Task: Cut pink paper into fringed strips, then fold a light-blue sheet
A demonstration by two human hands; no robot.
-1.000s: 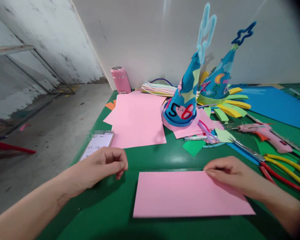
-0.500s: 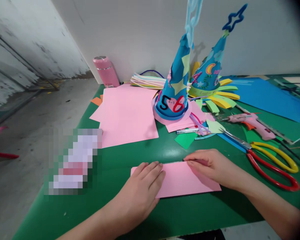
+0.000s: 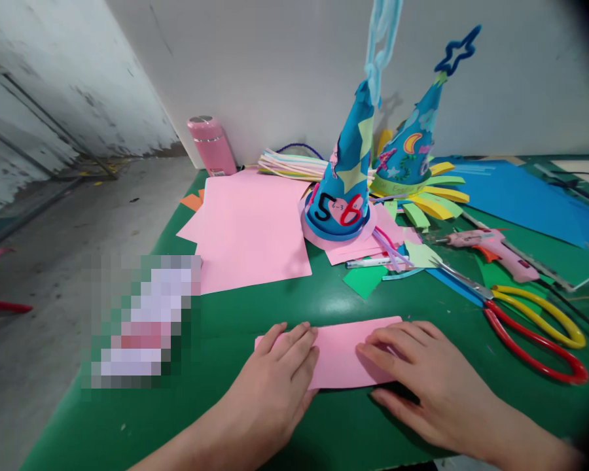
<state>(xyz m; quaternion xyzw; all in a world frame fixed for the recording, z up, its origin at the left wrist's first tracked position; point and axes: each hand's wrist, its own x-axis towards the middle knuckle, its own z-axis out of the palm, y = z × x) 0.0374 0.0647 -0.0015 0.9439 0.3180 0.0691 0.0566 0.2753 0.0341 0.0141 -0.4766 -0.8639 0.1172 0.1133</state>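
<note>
A folded strip of pink paper (image 3: 341, 356) lies flat on the green table near its front edge. My left hand (image 3: 279, 369) rests flat over the paper's left end, fingers stretched out and pressing it down. Over the right end is my right hand (image 3: 412, 366); its fingers lie on the paper and its thumb sits apart, below the lower edge. The paper's right end is hidden under that hand. Farther back, a larger pink sheet (image 3: 255, 229) lies to the left, and a pair of scissors (image 3: 491, 294) with red and yellow handles lies to the right.
Two decorated blue cone hats (image 3: 346, 163) stand at the back by the wall. A pink glue gun (image 3: 495, 245) lies at right, near blue sheets (image 3: 530, 196). A pink bottle (image 3: 211, 147) stands back left. Green paper (image 3: 366, 280) and a pen (image 3: 368, 263) lie mid-table.
My right hand has left the paper's far edge and come down toward me, its fingers now over the right end and thumb by the near edge. My left hand has stayed in place.
</note>
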